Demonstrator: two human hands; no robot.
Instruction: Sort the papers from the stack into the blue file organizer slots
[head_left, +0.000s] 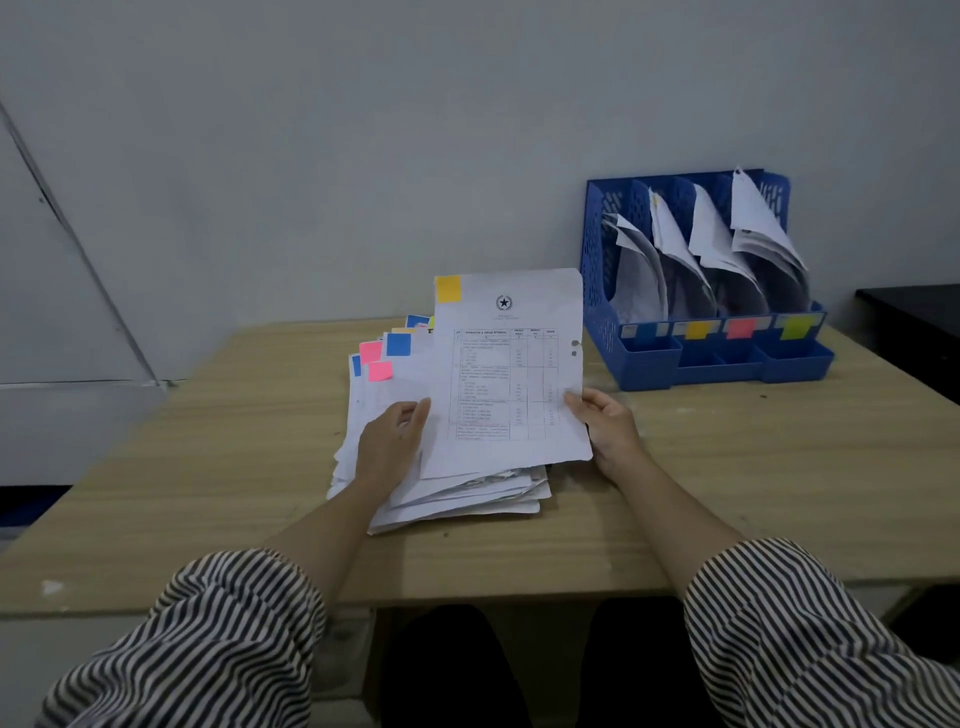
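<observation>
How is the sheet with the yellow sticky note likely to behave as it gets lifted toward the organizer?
The sheet is probably floppy: it is thin, and both the left hand and right hand support it. It should be light. The papers already in the blue organizer curl and slump, so this one may bend when slotted.

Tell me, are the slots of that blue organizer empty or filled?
Filled: all four slots of the blue organizer hold leaning white papers.
</observation>
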